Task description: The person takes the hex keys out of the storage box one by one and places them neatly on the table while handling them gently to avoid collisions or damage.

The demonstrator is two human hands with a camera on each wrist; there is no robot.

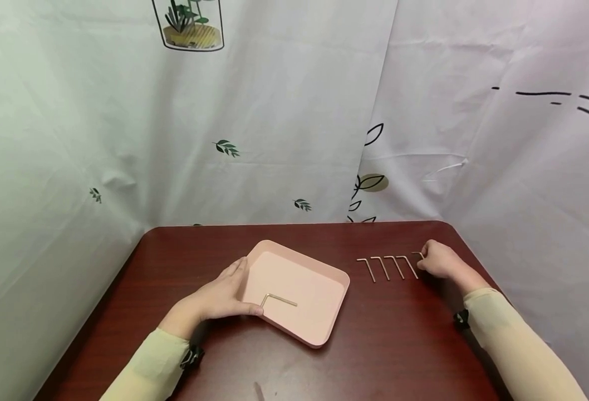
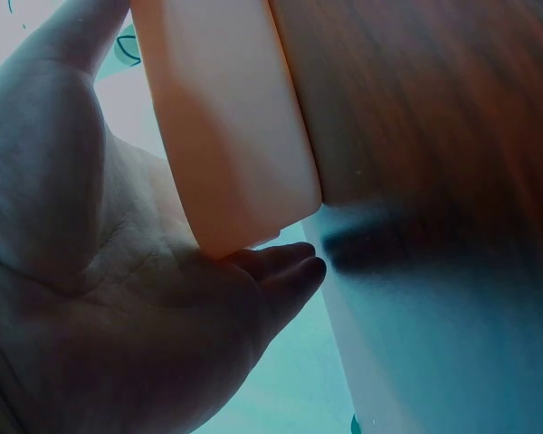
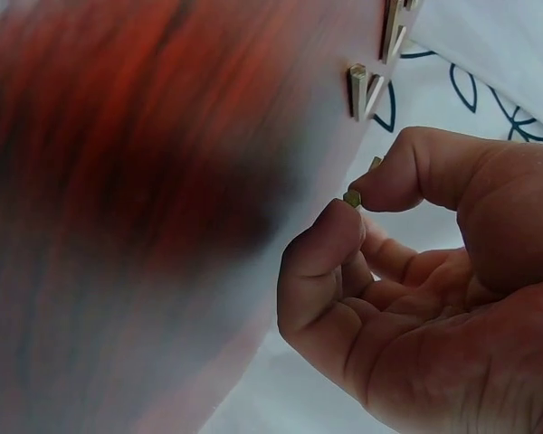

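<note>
My left hand (image 1: 220, 294) rests against the left end of a pink tray (image 1: 319, 314), its thumb at the near corner and its fingers spread along the side wall. In the left wrist view the palm faces the tray's outer wall (image 2: 226, 117). One L-shaped hex key (image 1: 281, 299) lies inside the tray. At the right, my right hand (image 1: 437, 260) pinches another hex key (image 1: 418, 254) between thumb and index finger. The right wrist view shows its small brass-coloured end (image 3: 352, 198) at the fingertips; the rest is mostly hidden by the hand.
Several more hex keys (image 1: 387, 268) lie in a row between the tray and my right hand. All sits on a dark red wooden table (image 1: 374, 356). A white printed curtain (image 1: 274, 111) hangs close behind the table and along its sides.
</note>
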